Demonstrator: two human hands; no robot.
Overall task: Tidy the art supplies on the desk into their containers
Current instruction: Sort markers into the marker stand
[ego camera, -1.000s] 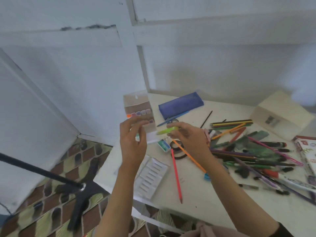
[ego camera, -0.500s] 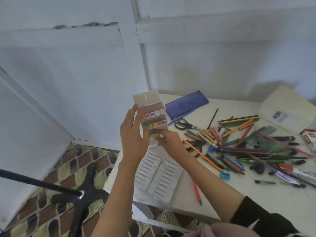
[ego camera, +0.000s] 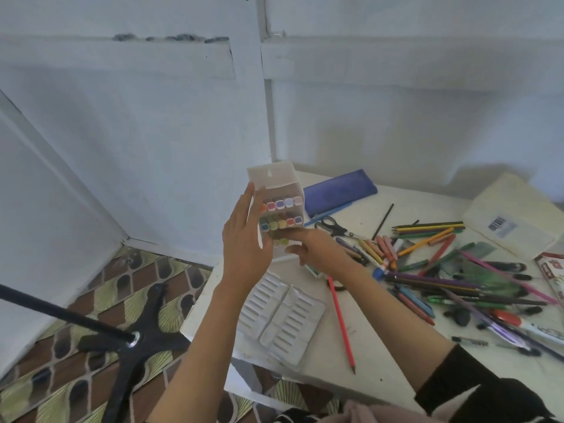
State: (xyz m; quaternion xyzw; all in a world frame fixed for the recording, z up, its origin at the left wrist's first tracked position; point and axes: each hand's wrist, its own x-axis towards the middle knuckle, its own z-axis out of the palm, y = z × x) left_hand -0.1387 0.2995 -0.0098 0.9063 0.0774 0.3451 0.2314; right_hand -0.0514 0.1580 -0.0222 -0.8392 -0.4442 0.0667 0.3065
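A clear plastic marker box (ego camera: 274, 178) with its lid flap up is held above the desk's left end; two rows of coloured marker caps (ego camera: 283, 204) show inside. My left hand (ego camera: 244, 248) grips the box along its left side, fingers pointing up. Just under the box, my right hand (ego camera: 317, 248) pinches the end of a yellow-green marker (ego camera: 281, 241) that sits partly inside the bottom row. A big loose pile of pencils, pens and crayons (ego camera: 442, 279) lies on the white desk (ego camera: 381, 346) to the right.
A white moulded tray insert (ego camera: 280, 315) and a red pencil (ego camera: 340, 315) lie below my hands. At the back are a blue pencil case (ego camera: 338, 186), scissors (ego camera: 331, 225) and a white lidded box (ego camera: 512, 215). On the floor to the left stands a black stand base (ego camera: 134, 340).
My right hand brought the yellow-green marker from the desk side to the underside of the box and slid it into the bottom row. The box tilted so its open end faces me.
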